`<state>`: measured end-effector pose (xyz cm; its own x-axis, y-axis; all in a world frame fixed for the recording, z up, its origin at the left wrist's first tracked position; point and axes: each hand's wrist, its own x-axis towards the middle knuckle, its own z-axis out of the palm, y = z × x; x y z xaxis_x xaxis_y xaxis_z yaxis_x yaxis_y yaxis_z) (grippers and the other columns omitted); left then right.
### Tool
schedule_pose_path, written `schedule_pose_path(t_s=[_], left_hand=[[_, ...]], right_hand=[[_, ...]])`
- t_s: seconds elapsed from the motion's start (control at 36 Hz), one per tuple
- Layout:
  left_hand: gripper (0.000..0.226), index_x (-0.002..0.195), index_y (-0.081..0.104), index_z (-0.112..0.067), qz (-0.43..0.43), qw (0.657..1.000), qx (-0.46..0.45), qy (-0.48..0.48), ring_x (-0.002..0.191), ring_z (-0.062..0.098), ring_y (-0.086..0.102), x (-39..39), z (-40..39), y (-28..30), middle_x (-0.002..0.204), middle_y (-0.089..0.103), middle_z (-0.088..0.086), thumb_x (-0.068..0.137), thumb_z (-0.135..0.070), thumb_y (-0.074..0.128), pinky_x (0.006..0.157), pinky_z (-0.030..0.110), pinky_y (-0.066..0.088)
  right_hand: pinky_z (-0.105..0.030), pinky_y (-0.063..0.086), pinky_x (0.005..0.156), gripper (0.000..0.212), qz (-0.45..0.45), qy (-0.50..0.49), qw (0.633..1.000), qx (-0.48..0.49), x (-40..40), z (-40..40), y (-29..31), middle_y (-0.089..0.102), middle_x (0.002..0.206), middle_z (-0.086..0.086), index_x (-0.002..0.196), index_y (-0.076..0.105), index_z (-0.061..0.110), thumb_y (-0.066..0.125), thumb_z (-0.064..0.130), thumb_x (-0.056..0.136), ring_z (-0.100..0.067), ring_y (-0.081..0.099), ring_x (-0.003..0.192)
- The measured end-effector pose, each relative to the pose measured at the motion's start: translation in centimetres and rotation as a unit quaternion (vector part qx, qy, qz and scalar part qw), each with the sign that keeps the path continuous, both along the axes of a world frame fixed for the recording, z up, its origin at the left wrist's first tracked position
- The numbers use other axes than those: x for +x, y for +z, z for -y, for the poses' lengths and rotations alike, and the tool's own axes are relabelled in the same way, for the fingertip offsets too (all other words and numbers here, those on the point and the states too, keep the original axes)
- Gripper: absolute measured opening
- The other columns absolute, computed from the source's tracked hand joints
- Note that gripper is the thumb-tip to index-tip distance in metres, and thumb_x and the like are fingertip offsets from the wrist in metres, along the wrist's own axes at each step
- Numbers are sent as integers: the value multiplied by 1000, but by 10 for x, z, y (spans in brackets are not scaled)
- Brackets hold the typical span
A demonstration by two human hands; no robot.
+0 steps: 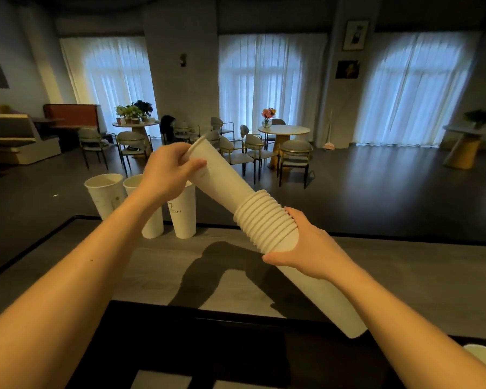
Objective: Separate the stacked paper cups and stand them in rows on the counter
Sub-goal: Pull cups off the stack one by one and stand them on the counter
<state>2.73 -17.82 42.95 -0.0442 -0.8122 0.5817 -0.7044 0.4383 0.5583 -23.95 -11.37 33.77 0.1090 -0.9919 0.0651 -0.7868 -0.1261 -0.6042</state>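
Counter [404, 265] of grey wood grain runs across the near part of the scene, with a dim café room of round tables and chairs [295, 155] far behind it. Above the counter a long stack of paper cups [267, 220] is held slanting, its far end up and to the left, its near end down and to the right. Three separated cups [183, 217] stand upright side by side near the far left edge of the counter, partly hidden by the left forearm. The right hand [306, 254] is wrapped around the stack just below the band of crowded rims at its middle. The left hand [171, 172] is closed on the outermost cup at the stack's far end, thumb lying across its wall.
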Motion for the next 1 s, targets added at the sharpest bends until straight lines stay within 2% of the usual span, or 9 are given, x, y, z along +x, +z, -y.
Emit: schedule_pose_path(t_s=[0.11,0.31,0.42,0.67,0.78,0.83,0.89,0.94,1.0], left_hand=[[15,88,55,-16,121,992,12,20,72,17,56,-10,25,-27,75,54,-4,93,-28,63,57,26,38],[11,101,61,-18,295,954,51,22,82,25,60,-35,59,-73,95,66,10,93,-25,61,62,31,41],[25,114,62,-14,312,949,31,36,94,30,63,-30,80,-86,107,68,13,92,-25,63,75,39,53],[38,128,56,-19,334,941,14,47,101,29,64,-25,104,-90,118,66,13,92,-28,63,75,41,55],[65,145,39,-22,289,956,39,19,124,30,52,-22,105,-85,140,54,9,88,-32,68,97,45,47],[58,142,43,-17,264,963,-48,19,129,29,48,-22,97,-78,138,56,8,90,-31,66,113,44,32],[43,134,51,-16,196,974,-112,15,121,24,54,-29,83,-69,126,63,4,94,-29,61,113,43,34],[32,127,54,-18,77,995,-45,-50,108,13,60,-40,62,-59,114,67,-3,98,-31,54,99,38,47],[33,124,58,-21,-1,979,128,-156,102,5,62,-48,40,-49,110,68,-9,101,-39,44,96,35,51]], right_hand=[[-44,54,93,114,-1,-11,1000,10,-8,12,-11,51,128,12,154,12,38,84,57,67,-13,53,113],[-44,55,93,115,16,-13,1000,13,-8,36,-28,52,128,12,154,14,39,84,58,65,-13,54,115],[-43,55,93,113,19,-8,1000,5,-4,48,-34,50,127,14,153,13,40,84,56,66,-11,53,114],[-39,55,91,112,35,6,999,-4,9,69,-41,49,127,14,153,14,39,84,54,68,-9,52,113],[-39,55,91,111,38,9,999,-7,9,67,-41,48,124,16,153,15,40,84,54,67,-9,52,112],[-35,54,88,110,45,14,999,-15,7,64,-39,48,120,19,153,15,40,84,54,68,-8,53,109],[-30,53,86,108,51,17,998,-29,5,58,-36,46,116,23,152,16,40,84,53,69,-5,53,107],[-26,49,82,107,57,19,997,-40,2,51,-32,46,114,26,152,17,40,84,53,69,-3,52,105],[-23,46,79,107,63,20,997,-46,0,43,-27,46,113,27,152,17,39,84,52,70,-2,52,105]])
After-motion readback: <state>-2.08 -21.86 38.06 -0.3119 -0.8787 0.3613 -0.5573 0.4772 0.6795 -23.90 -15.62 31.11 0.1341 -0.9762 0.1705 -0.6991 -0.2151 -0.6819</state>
